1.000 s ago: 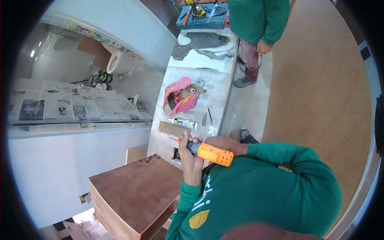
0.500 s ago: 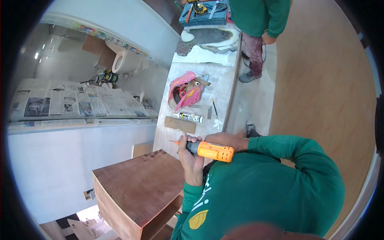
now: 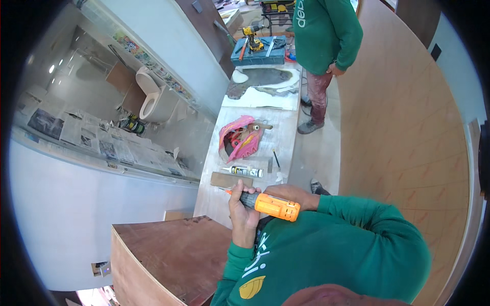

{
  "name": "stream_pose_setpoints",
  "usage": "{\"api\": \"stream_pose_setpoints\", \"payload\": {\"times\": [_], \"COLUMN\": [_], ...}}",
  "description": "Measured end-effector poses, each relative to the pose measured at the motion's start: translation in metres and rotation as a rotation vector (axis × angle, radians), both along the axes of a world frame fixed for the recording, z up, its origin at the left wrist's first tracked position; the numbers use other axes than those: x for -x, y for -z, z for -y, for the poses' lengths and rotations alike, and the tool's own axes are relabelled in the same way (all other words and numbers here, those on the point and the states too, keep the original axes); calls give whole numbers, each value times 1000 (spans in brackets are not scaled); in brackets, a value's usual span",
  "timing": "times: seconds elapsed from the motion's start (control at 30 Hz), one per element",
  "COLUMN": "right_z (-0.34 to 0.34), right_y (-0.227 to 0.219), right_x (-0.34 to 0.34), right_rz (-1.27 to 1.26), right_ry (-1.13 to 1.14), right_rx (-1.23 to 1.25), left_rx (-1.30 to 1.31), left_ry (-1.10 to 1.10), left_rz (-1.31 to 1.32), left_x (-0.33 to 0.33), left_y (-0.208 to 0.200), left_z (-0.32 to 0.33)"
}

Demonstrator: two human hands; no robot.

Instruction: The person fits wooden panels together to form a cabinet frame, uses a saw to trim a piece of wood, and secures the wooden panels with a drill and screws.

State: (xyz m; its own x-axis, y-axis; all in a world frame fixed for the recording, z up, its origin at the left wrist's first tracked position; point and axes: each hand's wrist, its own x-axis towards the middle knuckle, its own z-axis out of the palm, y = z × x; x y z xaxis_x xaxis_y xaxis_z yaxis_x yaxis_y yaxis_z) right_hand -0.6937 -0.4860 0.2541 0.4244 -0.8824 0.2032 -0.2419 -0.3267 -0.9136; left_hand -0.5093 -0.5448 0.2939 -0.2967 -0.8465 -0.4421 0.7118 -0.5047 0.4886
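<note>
Two hands grasp one orange-and-black plastic cutter [image 3: 268, 203]: left hand [image 3: 244, 211] clenched round its dark front, right hand [image 3: 288, 194] gripping the orange rear, above pale surface [image 3: 214, 201]; brown wooden block [image 3: 230, 180] just beyond.

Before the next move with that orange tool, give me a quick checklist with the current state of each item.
1. Orange tool gripped in both hands: ok; left hand wraps the front, right hand steadies the back.
2. Tool tip visible: cannot tell; it is too small to make out.
3. Wooden block apart from the hands: ok.
4. Sealant tube lying flat on the long board: ok.
5. Other person away from the tool: ok; standing at the far end.
</note>
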Motion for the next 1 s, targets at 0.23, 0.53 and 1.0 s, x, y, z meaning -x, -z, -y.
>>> {"api": "stream_pose_setpoints", "payload": {"times": [0.23, 0.53, 1.0], "right_z": [-10, -17, -16], "right_y": [9, 3, 7], "right_x": [-15, -14, 4], "right_rz": [-71, -41, 23], "right_ry": [96, 104, 109], "right_rx": [8, 20, 34], "left_rx": [54, 63, 55], "left_ry": [121, 189, 176], "left_rz": [-31, -56, -33], "left_x": [-9, -12, 7], "left_y": [0, 11, 4], "left_z": [5, 10, 5]}}
